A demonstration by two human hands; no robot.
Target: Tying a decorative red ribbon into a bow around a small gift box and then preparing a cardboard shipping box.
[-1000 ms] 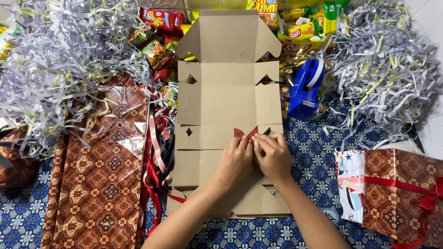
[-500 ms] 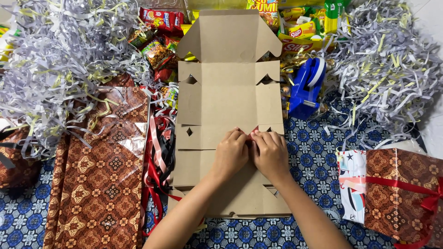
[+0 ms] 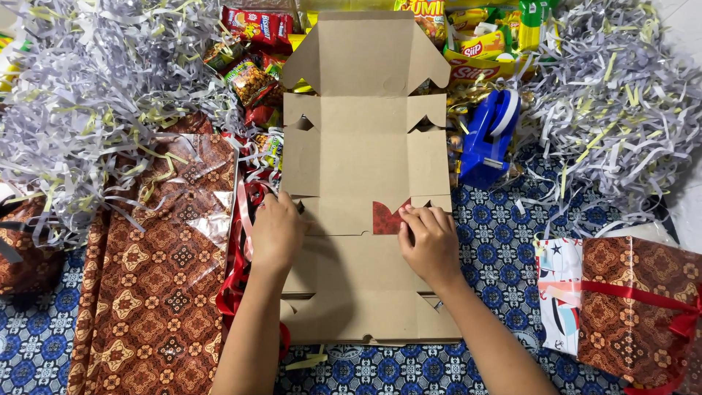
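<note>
Left hand [image 3: 276, 228] shifted to flat cardboard box [image 3: 363, 157] left edge, grip spread; right hand [image 3: 431, 241] seemingly pinching flap.

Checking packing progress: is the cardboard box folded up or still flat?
Flat: the cardboard box lies spread open, flaps out, both hands resting on it.

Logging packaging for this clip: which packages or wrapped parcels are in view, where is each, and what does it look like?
Flat cardboard box: centre, brown, unfolded, under the left hand and right hand.
Snack packets: top left of the box, red and green.
Yellow snack packets: top right.
Wrapped parcel: right edge, brown batik pattern, red ribbon.
Tape dispenser: right of the box, blue.
</note>
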